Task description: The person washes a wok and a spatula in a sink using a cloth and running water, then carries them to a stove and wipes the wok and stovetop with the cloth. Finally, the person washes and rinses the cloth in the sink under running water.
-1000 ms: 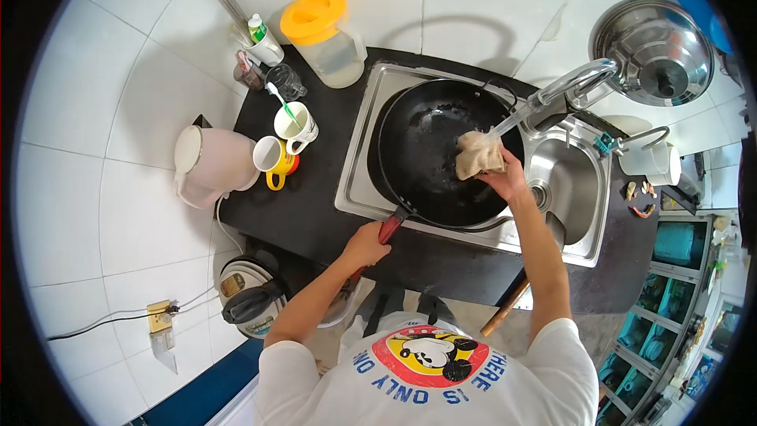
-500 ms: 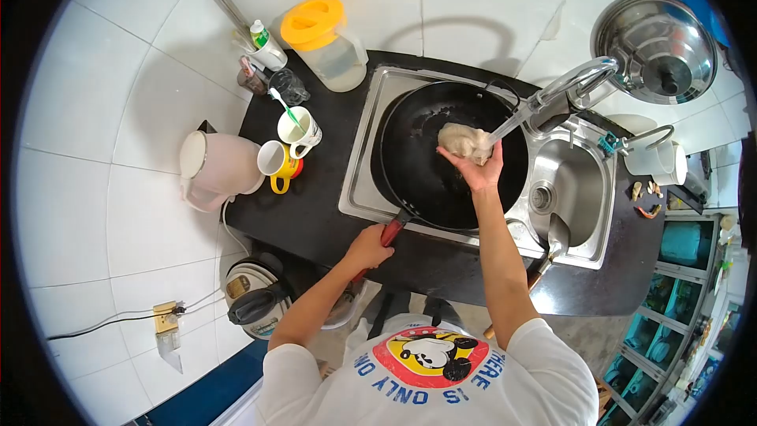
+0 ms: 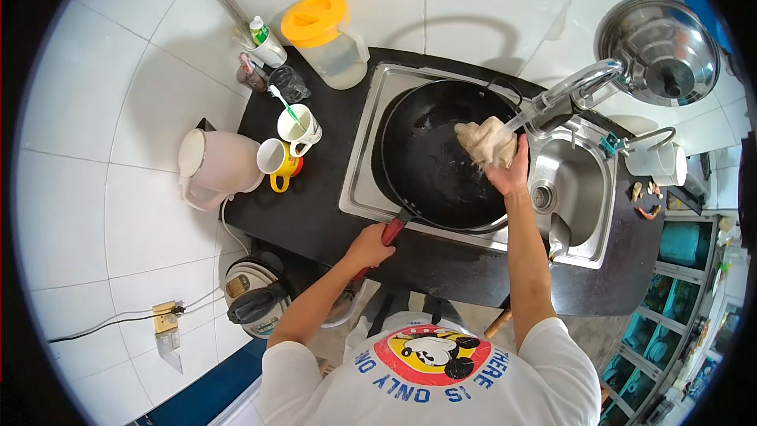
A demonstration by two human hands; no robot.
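Observation:
A large black wok [image 3: 426, 166] rests over the left basin of the steel sink. My left hand [image 3: 369, 248] is wrapped round its red handle [image 3: 393, 228] at the near side. Over the right part of the wok, my right hand [image 3: 511, 172] holds a crumpled beige cloth [image 3: 484, 140] from below and behind. The faucet [image 3: 564, 93] points down at the cloth, and its outlet end is close to it. Wet streaks show on the wok's inner surface. A metal spatula [image 3: 559, 235] lies near my right forearm, which partly hides it.
The right basin [image 3: 579, 189] is beside the wok. A yellow-lidded pitcher [image 3: 327, 43], a white mug [image 3: 300, 132], a yellow mug [image 3: 280, 166] and a kettle [image 3: 217, 166] stand to the left. A steel lid [image 3: 658, 51] is against the wall at right. Food scraps [image 3: 648, 199] lie on the counter.
My right hand has moved right with the cloth, towards the wok's right rim, and the cloth has changed shape. My left hand stays on the handle.

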